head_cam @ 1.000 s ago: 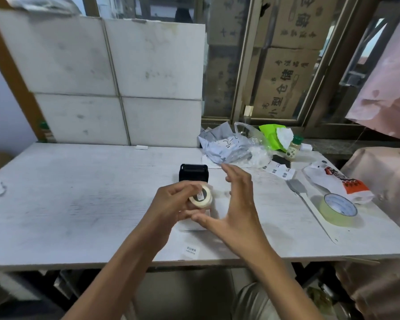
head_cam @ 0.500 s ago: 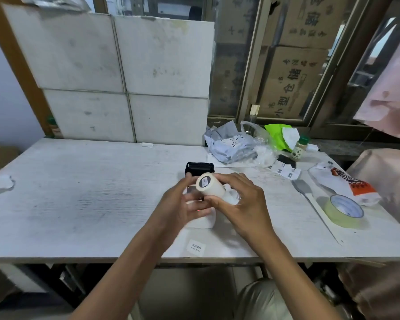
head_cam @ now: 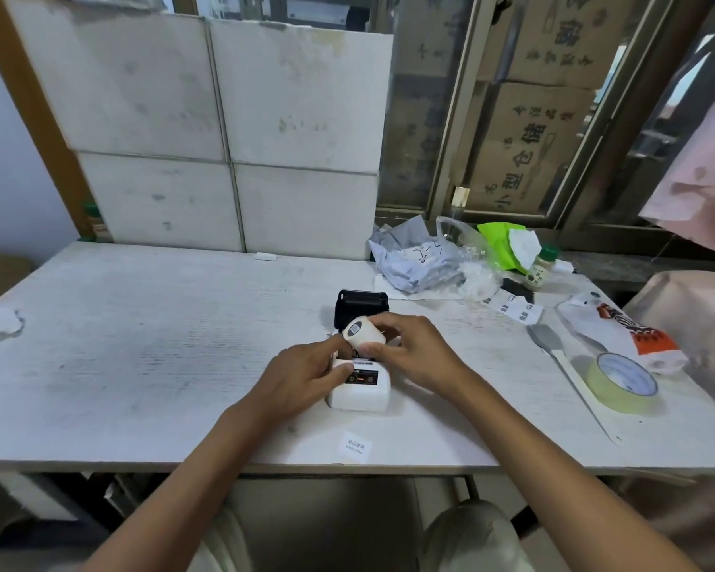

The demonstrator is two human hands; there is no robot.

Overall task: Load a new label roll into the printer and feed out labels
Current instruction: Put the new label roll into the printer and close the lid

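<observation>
A small white label printer [head_cam: 362, 390] sits mid-table with its black lid [head_cam: 361, 308] flipped open toward the back. My right hand [head_cam: 417, 355] grips a white label roll [head_cam: 364, 334] just above the printer's open bay, its end with a dark core sticker facing left. My left hand [head_cam: 306, 375] rests on the printer's left side, thumb on its top and forefinger reaching up to the roll. The bay itself is mostly hidden by my fingers.
A loose printed label [head_cam: 356, 445] lies near the table's front edge. At right are a pale green tape roll [head_cam: 624, 381], a spatula-like tool [head_cam: 554, 350], an orange-and-white packet [head_cam: 632, 336], crumpled bags [head_cam: 422, 262], a small bottle [head_cam: 539, 268] and label strips [head_cam: 512, 307].
The roll passed from my left hand to my right and came down over the printer's open bay. My left hand dropped onto the printer body.
</observation>
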